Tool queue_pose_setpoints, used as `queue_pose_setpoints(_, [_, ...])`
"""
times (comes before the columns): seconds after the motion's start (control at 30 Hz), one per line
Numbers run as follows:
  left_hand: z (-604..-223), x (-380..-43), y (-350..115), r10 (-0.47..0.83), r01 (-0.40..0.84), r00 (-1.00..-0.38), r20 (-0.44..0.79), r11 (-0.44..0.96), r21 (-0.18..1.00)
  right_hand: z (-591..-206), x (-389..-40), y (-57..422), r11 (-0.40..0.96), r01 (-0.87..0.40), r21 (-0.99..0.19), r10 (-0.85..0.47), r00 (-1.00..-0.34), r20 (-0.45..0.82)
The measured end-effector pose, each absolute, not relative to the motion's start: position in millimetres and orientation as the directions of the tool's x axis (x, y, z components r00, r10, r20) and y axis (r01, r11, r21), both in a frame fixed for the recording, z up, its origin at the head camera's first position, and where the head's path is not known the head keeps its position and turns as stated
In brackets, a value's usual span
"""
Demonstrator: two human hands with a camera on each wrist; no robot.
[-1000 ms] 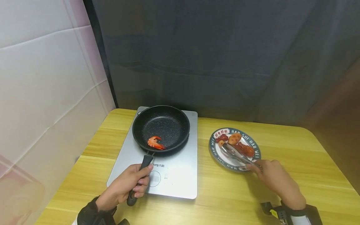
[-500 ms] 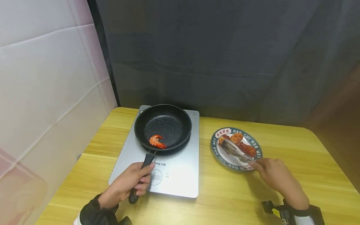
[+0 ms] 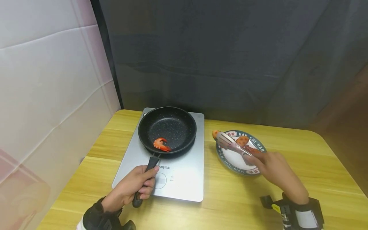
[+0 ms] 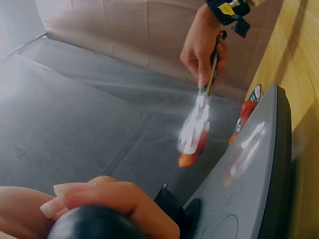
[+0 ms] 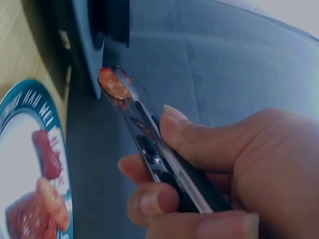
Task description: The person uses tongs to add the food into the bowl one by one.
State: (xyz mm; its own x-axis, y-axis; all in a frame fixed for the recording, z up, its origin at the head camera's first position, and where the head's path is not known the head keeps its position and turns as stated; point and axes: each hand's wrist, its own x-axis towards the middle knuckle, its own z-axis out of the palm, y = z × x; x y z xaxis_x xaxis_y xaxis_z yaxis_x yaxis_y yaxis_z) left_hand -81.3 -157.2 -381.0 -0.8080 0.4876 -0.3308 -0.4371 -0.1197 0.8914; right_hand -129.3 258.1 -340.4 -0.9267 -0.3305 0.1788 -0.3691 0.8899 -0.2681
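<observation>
My left hand (image 3: 130,185) grips the black handle of a frying pan (image 3: 172,127) that sits on a silver induction cooker (image 3: 184,182). A red-orange shrimp (image 3: 161,144) lies inside the pan near the handle side. In my right hand (image 3: 271,166) are metal tongs (image 3: 231,143), held between thumb and fingers. An orange piece of food (image 5: 113,83), its kind unclear, is clamped at the tongs' tips, above the plate's left rim. Several other food pieces stay on the green-rimmed plate (image 3: 230,163), among them a spotted tan one (image 3: 242,141).
The wooden table (image 3: 224,201) extends around the cooker and plate. A dark curtain (image 3: 215,64) hangs behind it, and a pale cloth wall (image 3: 51,80) stands at the left. A brown panel (image 3: 348,134) borders the right side.
My right hand has lifted the tongs and moved them left, bringing an orange food piece up off the plate. My left hand keeps its hold on the pan handle.
</observation>
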Motion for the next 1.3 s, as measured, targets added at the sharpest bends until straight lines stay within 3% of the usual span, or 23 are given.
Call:
queue_pose_setpoints(0.4, [-381.7, -81.0, -155.8, 0.481, -0.43, -0.813, -0.328, -0.117, 0.895, -321.4, -141.8, 222.7, 0.832, -0.47, -0.294, -0.412, -0.879, 0.239])
queue_pose_setpoints(0.87, [-382.2, -80.9, -157.0, 0.478, -0.432, -0.815, -0.327, -0.126, 0.893, -318.2, -165.0, 169.9, 0.818, -0.476, -0.324, -0.453, -0.879, 0.147])
queue_pose_setpoints(1.3, [-383.7, -80.8, -156.8, 0.475, -0.419, -0.82, -0.319, -0.12, 0.9, -322.3, -178.4, 127.6, 0.763, -0.533, -0.366, -0.52, -0.842, 0.143])
